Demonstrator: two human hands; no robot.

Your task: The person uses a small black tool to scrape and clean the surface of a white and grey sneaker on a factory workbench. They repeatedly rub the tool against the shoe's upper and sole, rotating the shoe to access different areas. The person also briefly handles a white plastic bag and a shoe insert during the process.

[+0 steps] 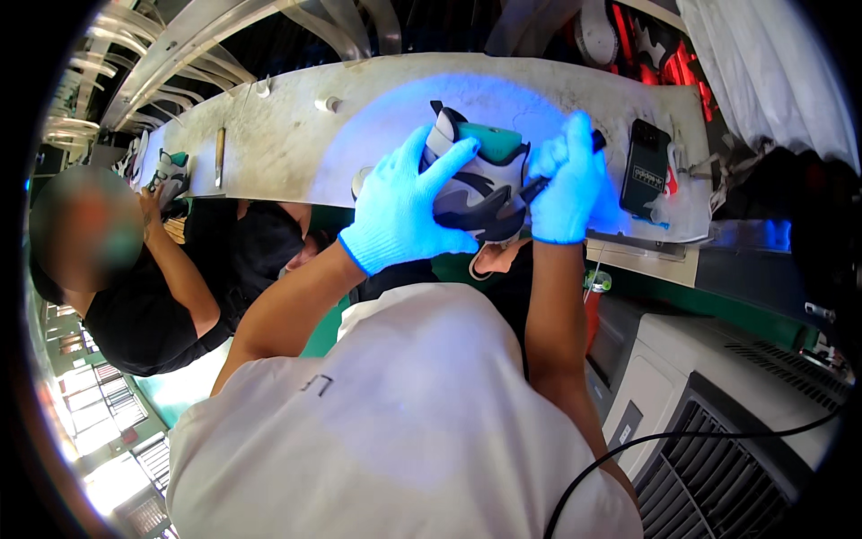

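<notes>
My left hand (411,207), in a knit glove lit pale blue, is closed on a grey, white and black sneaker (485,190), thumb and fingers spread across its side. A teal form (496,144) fills the shoe's opening. Held above the worktable's near edge, the shoe is tilted. My right hand (567,180), in a matching glove, is wrapped round a slim black tool (536,189). One end of the tool reaches the shoe's right side, and the other shows above my fist. Its exact kind cannot be made out.
Blue light falls on the white worktable (278,135). A phone in a dark case (645,169) lies at right, and a wooden-handled tool (220,154) at left. Further left, a co-worker's hand (151,203) holds another sneaker (171,172). A grey vented machine (709,404) stands low right, with a black cable (682,437) crossing it.
</notes>
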